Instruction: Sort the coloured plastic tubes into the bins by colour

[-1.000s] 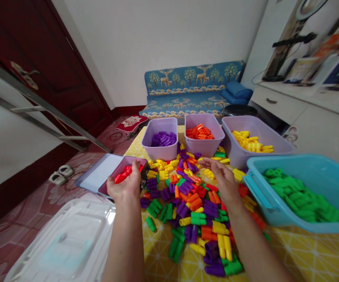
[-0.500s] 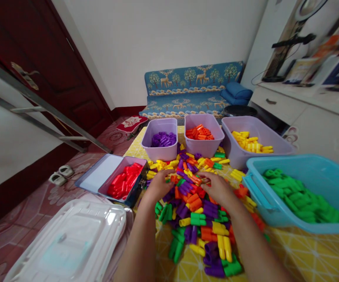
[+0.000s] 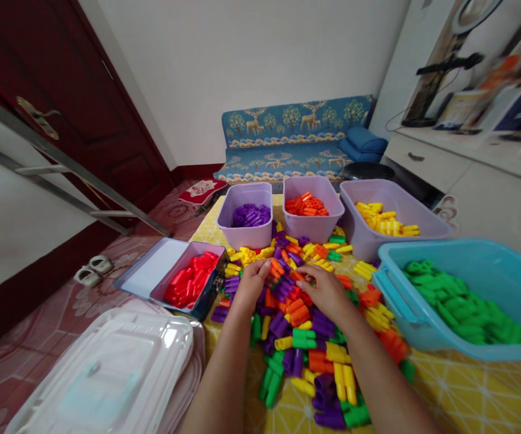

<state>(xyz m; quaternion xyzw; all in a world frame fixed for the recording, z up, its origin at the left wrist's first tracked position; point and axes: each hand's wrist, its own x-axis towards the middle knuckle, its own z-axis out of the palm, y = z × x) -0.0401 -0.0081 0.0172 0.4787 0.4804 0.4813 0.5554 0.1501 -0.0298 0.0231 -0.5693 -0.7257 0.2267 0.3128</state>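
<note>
A mixed pile of plastic bullet-shaped toy pieces (image 3: 299, 313) in purple, orange, green, yellow and red lies on the table between my forearms. My left hand (image 3: 253, 283) is at the pile's left side, thumb and fingers closed on an orange toy piece (image 3: 277, 269). Opposite it, my right hand (image 3: 323, 288) rests over the pile with fingers curved and apart, touching or nearly touching orange and purple pieces. Its fingertips partly cover the pieces under them, and nothing held shows there.
Lilac bins hold purple (image 3: 246, 232), orange (image 3: 312, 226) and yellow (image 3: 355, 247) pieces along the back. A turquoise bin (image 3: 400, 295) with green pieces stands right. An open tin box (image 3: 145, 268) with red pieces and white lids (image 3: 102, 374) lie left.
My left hand has moved slightly right and up, with the orange piece now at its fingertips. The right hand has shifted a little left, and some pieces near both hands have moved.
</note>
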